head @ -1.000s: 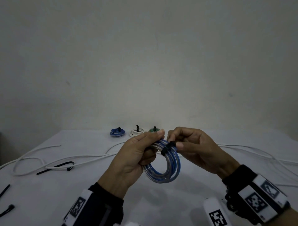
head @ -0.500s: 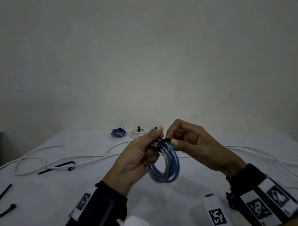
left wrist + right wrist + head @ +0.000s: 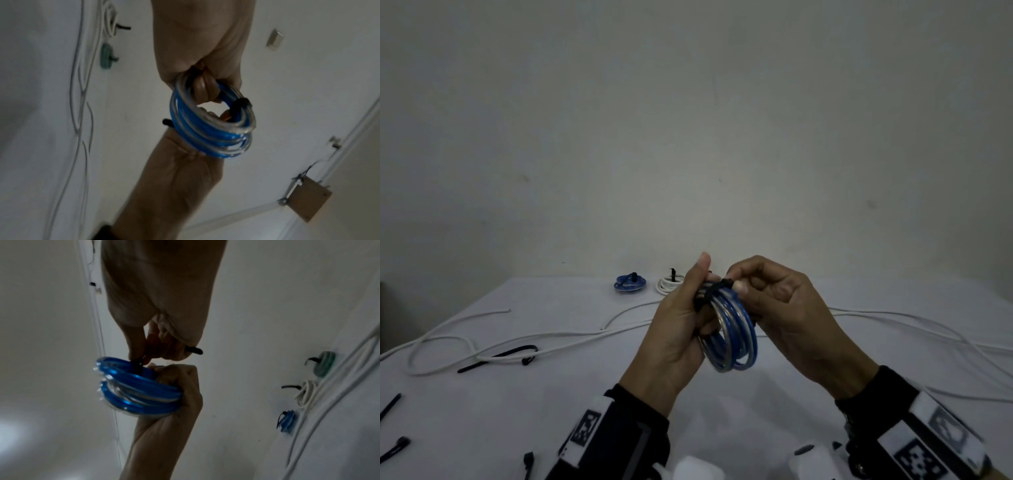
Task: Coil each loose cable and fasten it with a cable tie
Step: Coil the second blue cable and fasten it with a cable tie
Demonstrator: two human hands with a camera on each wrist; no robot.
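Blue-and-clear cable coil (image 3: 734, 330) hangs above the white table (image 3: 482, 411), gripped by the left hand (image 3: 681, 329) with fingers curled through its loops. At the coil's top, the right hand (image 3: 787, 308) pinches the black cable tie (image 3: 717, 286) wrapped around the strands. Behind the coil, 2 tied coils show, blue (image 3: 630, 283) and white (image 3: 667, 285).

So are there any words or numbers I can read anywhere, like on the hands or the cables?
No words or numbers can be read.
Left wristband: a black-and-white square code pattern, no letters.
Right wristband: the same kind of pattern, partly blurred, no letters.
Blue cable coil and black cable tie: no print visible.
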